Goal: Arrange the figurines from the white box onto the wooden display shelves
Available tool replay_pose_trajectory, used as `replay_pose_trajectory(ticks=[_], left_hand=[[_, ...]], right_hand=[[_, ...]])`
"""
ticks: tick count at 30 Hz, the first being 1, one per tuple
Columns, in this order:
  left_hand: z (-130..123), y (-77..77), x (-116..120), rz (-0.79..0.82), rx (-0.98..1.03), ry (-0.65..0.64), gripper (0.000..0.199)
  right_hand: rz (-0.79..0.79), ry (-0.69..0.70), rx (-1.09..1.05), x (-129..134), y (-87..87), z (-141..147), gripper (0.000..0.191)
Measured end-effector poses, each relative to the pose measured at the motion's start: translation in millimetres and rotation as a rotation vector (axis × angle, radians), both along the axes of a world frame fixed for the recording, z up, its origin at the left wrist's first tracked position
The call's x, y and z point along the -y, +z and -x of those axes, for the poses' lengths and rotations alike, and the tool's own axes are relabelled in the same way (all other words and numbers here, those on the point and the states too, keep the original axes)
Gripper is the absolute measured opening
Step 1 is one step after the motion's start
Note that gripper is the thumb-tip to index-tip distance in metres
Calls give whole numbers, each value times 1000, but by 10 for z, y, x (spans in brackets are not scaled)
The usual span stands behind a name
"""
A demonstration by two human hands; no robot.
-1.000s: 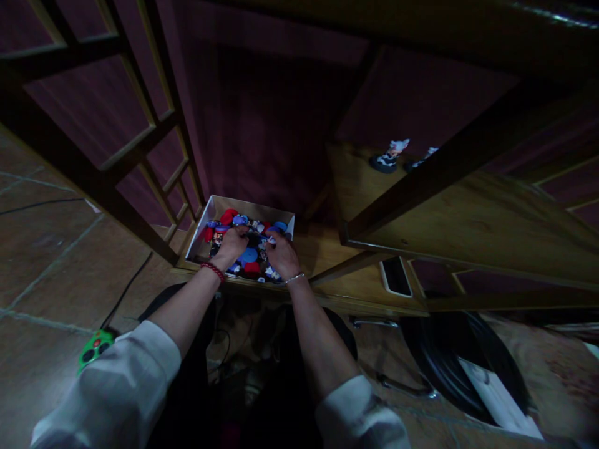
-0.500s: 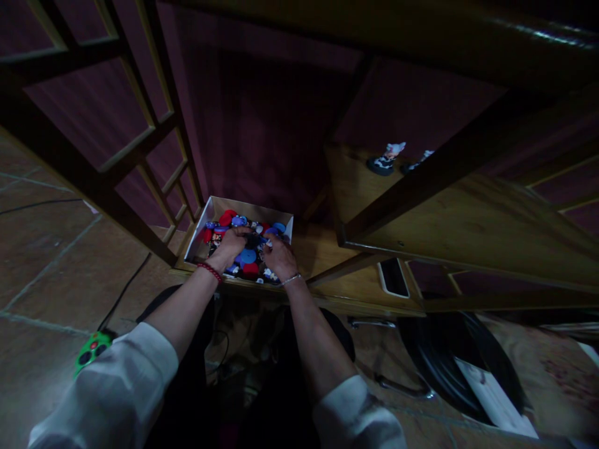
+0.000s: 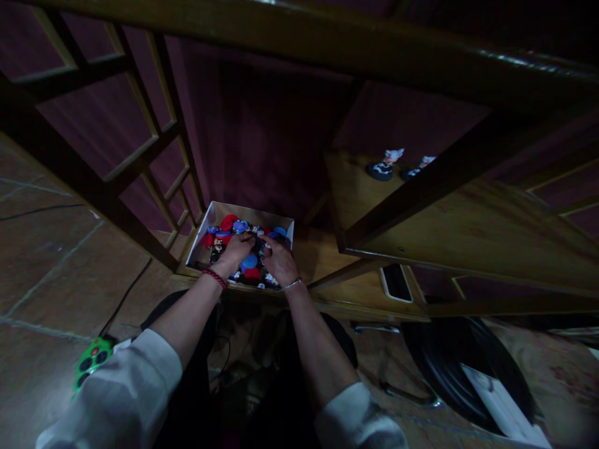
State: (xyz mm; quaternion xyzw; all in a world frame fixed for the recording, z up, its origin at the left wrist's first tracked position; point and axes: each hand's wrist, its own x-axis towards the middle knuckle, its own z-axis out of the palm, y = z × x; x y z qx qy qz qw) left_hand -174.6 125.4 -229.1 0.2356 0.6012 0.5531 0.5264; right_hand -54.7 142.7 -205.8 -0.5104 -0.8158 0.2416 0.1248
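Note:
A shallow white-walled box [image 3: 198,238] sits on the low wooden shelf. It is filled with small figurines in red, blue, black and white, among them a red piece [image 3: 229,221] and a round blue piece [image 3: 249,261]. Over the middle of the box, my left hand [image 3: 236,251] has its fingers curled together around something dark and small. Facing it, my right hand [image 3: 279,259] is also closed, thumb and index finger at the same spot. Both hands hide what lies between them, and the dim light blurs it.
Two small figurines [image 3: 384,165] stand on the raised shelf at right. A dark, white-edged tray-like object [image 3: 397,282] lies on the lower shelf. Wooden lattice [image 3: 135,159] rises at left. A green power strip [image 3: 96,358] and a black round stool [image 3: 463,368] are on the floor side.
The whole view has shifted slightly downward, showing more of the upper beam. My hands stay together over the box, with fingers moved a little.

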Motion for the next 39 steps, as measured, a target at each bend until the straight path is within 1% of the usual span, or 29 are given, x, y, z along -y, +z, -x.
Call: replay_pose_trajectory(ticks=[4, 6, 9, 11, 15, 17, 19, 22, 28, 33, 36, 39], left_hand=[[-29, 29, -6, -93, 218, -36, 9], [-31, 51, -4, -119, 290, -46, 9], [-19, 72, 4, -82, 316, -44, 10], [-5, 78, 15, -46, 336, -9, 13], [17, 97, 44, 18, 407, 66, 15], [23, 119, 52, 55, 422, 78, 16], [26, 143, 53, 74, 430, 92, 16], [23, 168, 44, 76, 447, 84, 16], [13, 180, 38, 97, 472, 43, 16], [33, 196, 44, 117, 477, 15, 17], [38, 217, 54, 126, 474, -1, 19], [41, 234, 62, 103, 485, 10, 19]], right_hand=[[0, -10, -18, 1, 9, -1, 41], [-5, -6, -38, 1, 4, 0, 41], [11, 6, -70, 2, -4, 4, 40], [28, -6, -97, 1, -5, 6, 40], [83, -114, -164, -7, 4, 3, 36], [110, -142, -200, -17, 7, -2, 30], [122, -141, -235, -31, 0, -6, 24], [144, -139, -289, -58, -42, -1, 20], [148, -98, -364, -101, -156, 23, 22], [184, -111, -376, -106, -157, 21, 27], [232, -137, -420, -112, -159, 16, 29], [300, -166, -517, -132, -191, 19, 31]])
